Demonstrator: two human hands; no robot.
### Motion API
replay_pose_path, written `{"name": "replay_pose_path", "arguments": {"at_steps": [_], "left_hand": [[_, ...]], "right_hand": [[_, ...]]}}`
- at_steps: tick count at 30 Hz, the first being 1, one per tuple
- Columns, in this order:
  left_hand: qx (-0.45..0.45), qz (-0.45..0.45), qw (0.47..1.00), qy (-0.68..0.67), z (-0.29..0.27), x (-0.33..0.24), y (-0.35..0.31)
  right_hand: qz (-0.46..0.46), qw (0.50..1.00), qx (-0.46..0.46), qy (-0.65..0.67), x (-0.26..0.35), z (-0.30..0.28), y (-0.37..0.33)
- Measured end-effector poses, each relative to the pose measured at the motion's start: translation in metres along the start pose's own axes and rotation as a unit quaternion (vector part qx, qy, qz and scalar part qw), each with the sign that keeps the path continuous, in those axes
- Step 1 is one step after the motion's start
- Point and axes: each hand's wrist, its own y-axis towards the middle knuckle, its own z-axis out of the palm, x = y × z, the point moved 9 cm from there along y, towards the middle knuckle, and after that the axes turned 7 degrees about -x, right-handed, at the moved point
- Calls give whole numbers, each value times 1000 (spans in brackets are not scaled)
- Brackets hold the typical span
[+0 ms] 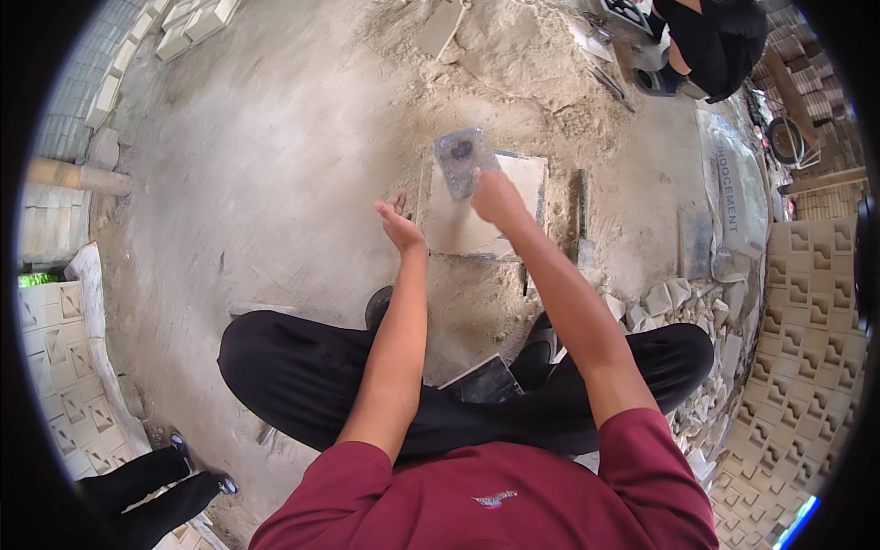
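- Clasps a flat grey plate [463, 163] in the right hand [498, 197], with fingers pressed together on the edge nearest the body.
- Holds the grey plate above the far left part of a pale square [467, 226], set askew across its far edge; hard to tell from overhead whether touching the surface or lifted clear.
- Spreads the left hand [401, 227] loosely, with nothing in the grip, just beside the left edge of the pale square.
- Works at the pale square where set flat on the dusty floor [229, 183], ahead of the bent knees in black trousers [293, 367].
- Already covered, at the pale square, nearly from side to side with light material; judged well along as far as spreading goes.
- Not yet even all over, by appearance: shows dark grey along the right side and ragged patches toward the near right corner.
- Not yet cleared of the loose sand [522, 82] lying past the far edge and around the near side.
- Leaves a long metal bar [582, 203] untouched, just to the right of the pale square, and a dark slab [486, 380] unheld near the feet.
- Hemmed in farther right by broken pale pieces [674, 295], with stacked blocks [797, 312] beyond.
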Motion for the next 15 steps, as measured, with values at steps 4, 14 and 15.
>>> {"name": "replay_pose_path", "arguments": {"at_steps": [4, 14, 15], "left_hand": [[-65, -140, 980, -125, -15, 20, -1], [54, -163, 973, -154, -11, 42, 16], [55, -168, 972, -154, -10, 38, 11]], "right_hand": [[-88, 996, 30, 3, 24, 55, -91], [-40, 998, -50, 4, 47, 20, -12], [-20, 998, -65, 5, 43, 14, 1]]}}
